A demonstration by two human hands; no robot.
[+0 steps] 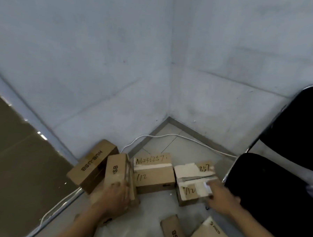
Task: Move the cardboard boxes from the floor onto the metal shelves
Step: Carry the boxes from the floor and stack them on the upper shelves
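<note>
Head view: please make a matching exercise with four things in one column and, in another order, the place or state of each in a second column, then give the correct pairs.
Things:
1. box marked HUB-USB
2. box marked 857
3. white cable
4. black chair

Places or states:
A. along the foot of the wall in the corner
B. at the right edge of the view
C. leftmost box, tilted
D. under the right hand

Pairs: 1-C, 2-D, 3-A, 4-B
</note>
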